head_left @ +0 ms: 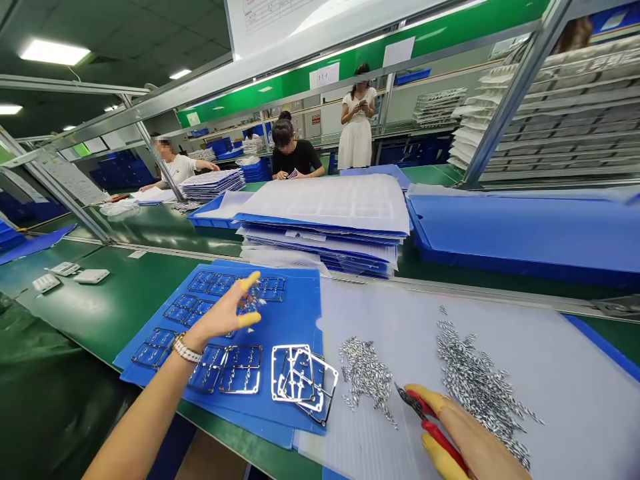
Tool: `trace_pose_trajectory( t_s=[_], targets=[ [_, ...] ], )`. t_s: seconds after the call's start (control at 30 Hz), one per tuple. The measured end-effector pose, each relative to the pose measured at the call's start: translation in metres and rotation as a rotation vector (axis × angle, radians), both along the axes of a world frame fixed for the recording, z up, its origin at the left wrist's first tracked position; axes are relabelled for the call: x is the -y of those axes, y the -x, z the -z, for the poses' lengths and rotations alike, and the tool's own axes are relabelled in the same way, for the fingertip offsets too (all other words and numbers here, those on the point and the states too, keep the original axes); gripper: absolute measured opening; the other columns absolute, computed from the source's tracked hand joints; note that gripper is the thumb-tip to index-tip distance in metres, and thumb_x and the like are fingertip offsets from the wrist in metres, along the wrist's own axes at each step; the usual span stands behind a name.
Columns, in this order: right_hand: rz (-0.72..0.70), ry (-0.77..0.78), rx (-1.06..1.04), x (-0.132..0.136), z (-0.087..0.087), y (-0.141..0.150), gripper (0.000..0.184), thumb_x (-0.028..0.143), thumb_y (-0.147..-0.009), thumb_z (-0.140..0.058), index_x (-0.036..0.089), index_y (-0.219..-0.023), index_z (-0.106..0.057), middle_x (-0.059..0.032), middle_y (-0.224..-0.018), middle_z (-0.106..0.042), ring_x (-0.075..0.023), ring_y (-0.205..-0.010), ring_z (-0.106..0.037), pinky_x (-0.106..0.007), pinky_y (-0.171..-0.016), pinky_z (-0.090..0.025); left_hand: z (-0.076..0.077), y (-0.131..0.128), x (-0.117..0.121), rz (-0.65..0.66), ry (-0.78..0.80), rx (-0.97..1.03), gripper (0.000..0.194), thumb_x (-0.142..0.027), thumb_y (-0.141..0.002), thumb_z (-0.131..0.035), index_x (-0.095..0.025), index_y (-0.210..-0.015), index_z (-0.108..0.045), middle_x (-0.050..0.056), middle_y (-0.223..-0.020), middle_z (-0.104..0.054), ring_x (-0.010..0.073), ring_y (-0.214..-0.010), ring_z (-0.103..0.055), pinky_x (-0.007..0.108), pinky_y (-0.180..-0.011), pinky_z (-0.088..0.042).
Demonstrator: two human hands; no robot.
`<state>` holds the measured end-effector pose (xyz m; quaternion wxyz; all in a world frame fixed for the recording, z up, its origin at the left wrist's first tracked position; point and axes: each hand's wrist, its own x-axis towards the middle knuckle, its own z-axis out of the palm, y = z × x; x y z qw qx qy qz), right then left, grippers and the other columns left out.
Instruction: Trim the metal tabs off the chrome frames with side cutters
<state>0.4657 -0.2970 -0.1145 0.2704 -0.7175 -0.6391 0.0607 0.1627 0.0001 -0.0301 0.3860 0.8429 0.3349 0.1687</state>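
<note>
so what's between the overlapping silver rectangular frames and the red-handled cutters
A pile of tiny silvery pieces on a translucent white sheet, in the head view.

One red-handled cutter [442,441], two piles of shiny pieces [367,373] [475,381], three white boxes [92,276] [65,269] [46,284]

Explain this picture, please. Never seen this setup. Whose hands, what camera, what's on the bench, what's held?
No robot here: these are a person's bare hands with yellow finger covers, seen in a single picture from a camera worn on that person's head, looking forward and down. The left hand reaches over a blue sheet with its fingertips spread; small blurred pieces show near them, but I can't tell whether it touches any. Rectangular frames with crossbars lie on that sheet. The right hand holds red-handled cutters over a whitish sheet bearing two piles of small shiny pieces.
</note>
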Motion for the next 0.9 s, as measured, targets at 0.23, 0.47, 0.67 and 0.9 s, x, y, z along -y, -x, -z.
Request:
trace_pose_trajectory(
  t_s=[0.23,0.47,0.67,0.9],
  targets=[
    [-0.068,-0.028,0.027,-0.023,-0.021,0.02,0.04,0.036,-0.09,-0.044,0.028,-0.129,-0.044,-0.0056,-0.105,-0.064,-0.0192,-0.09,-0.061,-0.032,-0.075,-0.049,-0.009,-0.081,0.087,-0.026,1.027,0.912,0.062,-0.063,-0.082,-0.03,-0.036,-0.137,-0.036,0.008,-0.139,-0.043,0.0241,-0.082,-0.061,0.052,-0.076,-0.046],
    [0.082,-0.236,0.336,-0.037,-0.063,0.04,0.042,0.025,-0.082,-0.053,0.02,-0.124,-0.049,-0.009,-0.098,-0.062,-0.0229,-0.089,-0.052,-0.037,-0.075,-0.036,0.036,-0.159,0.129,0.068,1.454,0.99,0.051,-0.049,-0.081,-0.047,-0.025,-0.125,-0.052,0.01,-0.124,-0.056,0.0215,-0.08,-0.062,0.043,-0.079,-0.046],
    [0.174,-0.116,0.408,-0.049,-0.066,0.051,0.026,0.023,-0.075,-0.063,0.02,-0.101,-0.06,-0.0047,-0.083,-0.062,-0.0221,-0.081,-0.05,-0.035,-0.068,-0.03,0.044,-0.165,0.139,0.042,1.47,0.973,0.04,-0.04,-0.084,-0.049,-0.017,-0.117,-0.059,0.01,-0.108,-0.064,0.0224,-0.094,-0.061,0.037,-0.089,-0.043],
    [0.149,-0.059,0.439,-0.063,-0.066,0.054,0.027,0.025,-0.077,-0.063,0.019,-0.103,-0.058,-0.0043,-0.082,-0.061,-0.0218,-0.079,-0.05,-0.034,-0.065,-0.028,0.052,-0.165,0.137,-0.01,1.383,0.975,0.038,-0.041,-0.083,-0.053,-0.015,-0.108,-0.064,0.01,-0.109,-0.065,0.0246,-0.105,-0.058,0.036,-0.094,-0.04]
  ],
)
